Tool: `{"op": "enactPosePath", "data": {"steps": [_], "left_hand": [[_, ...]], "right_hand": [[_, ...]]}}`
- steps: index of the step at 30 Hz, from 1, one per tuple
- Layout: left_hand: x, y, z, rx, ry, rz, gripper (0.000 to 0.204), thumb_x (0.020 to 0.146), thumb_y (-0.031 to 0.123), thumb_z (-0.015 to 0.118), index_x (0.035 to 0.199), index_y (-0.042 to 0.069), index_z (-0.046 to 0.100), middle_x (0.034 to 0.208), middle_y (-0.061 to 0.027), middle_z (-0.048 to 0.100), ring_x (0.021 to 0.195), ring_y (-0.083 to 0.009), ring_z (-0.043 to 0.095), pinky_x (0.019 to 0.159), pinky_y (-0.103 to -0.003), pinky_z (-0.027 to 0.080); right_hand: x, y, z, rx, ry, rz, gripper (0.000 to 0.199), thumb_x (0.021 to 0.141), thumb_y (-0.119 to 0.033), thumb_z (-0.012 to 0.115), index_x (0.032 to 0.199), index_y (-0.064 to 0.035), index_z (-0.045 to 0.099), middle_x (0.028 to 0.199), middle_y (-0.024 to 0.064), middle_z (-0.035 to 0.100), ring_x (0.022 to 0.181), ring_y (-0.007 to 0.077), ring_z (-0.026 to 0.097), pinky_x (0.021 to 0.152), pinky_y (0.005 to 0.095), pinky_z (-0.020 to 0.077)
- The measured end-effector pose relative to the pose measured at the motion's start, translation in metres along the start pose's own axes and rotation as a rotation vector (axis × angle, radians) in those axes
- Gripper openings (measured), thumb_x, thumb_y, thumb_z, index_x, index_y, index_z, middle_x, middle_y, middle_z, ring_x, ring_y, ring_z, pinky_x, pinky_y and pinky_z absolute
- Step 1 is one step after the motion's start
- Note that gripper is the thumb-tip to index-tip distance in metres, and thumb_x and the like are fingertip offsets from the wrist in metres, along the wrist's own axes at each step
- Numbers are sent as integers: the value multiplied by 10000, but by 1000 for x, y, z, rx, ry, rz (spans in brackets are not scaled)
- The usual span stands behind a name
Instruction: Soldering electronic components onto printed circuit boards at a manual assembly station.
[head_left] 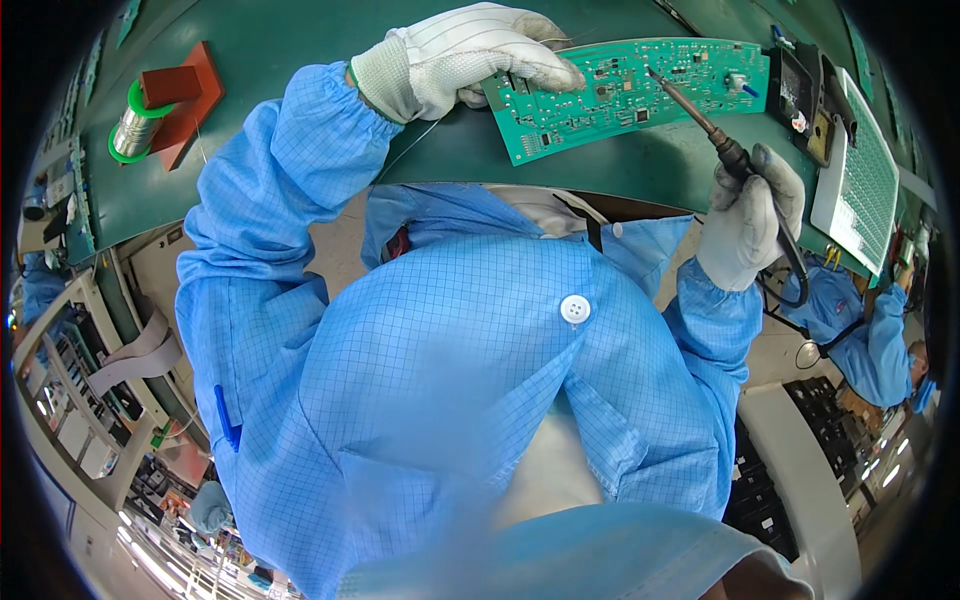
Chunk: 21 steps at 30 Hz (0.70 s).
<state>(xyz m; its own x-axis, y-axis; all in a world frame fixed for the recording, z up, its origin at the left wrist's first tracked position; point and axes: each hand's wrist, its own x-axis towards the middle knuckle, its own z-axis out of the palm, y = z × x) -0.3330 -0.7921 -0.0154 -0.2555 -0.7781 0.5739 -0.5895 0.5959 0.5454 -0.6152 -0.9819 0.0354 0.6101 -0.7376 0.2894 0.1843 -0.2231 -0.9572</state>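
Near the front edge of the green bench [290,40], the circuit board [615,105] sits at a slant, its left end pinched in the gloved left hand [480,55]; the soldering iron [690,106] points its tip at the middle, contact too small to tell; the gloved right hand [755,215] wraps its fingers round the black handle [733,157]; good work likely calls for a steady board and a light, brief touch; the solder spool [135,133] stands farther left.

- The left arm [255,200] was bent.
- The gloved left hand [480,58] pinched, pointing rightward.
- The right arm [710,320] extended forward.
- The gloved right hand [752,218] was curled in a grip.
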Motion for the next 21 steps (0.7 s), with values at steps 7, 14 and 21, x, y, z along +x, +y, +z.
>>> {"op": "enactPosePath", "data": {"steps": [7,14,21], "left_hand": [[18,15,-12,142,-138,-630,400,942,234,603,1281,24,632,1064,-212,693,898,-384,677,815,-461,545],[33,74,1,726,267,-778,164,948,237,657,947,80,609,750,-145,659,711,-328,694,614,-412,542],[35,79,18,946,261,-469,123,827,264,720,802,200,618,719,-14,580,507,-162,584,467,-311,482]], "right_hand": [[-17,0,10,-133,-61,-34,211,870,40,586,1067,42,664,1021,186,695,681,168,675,594,257,539],[-30,2,23,-195,-108,-109,222,854,57,637,1073,41,674,1020,183,704,707,176,699,635,288,577],[-31,22,34,-402,-88,-310,218,801,8,713,1018,3,707,922,153,754,722,212,746,663,307,601]]}}
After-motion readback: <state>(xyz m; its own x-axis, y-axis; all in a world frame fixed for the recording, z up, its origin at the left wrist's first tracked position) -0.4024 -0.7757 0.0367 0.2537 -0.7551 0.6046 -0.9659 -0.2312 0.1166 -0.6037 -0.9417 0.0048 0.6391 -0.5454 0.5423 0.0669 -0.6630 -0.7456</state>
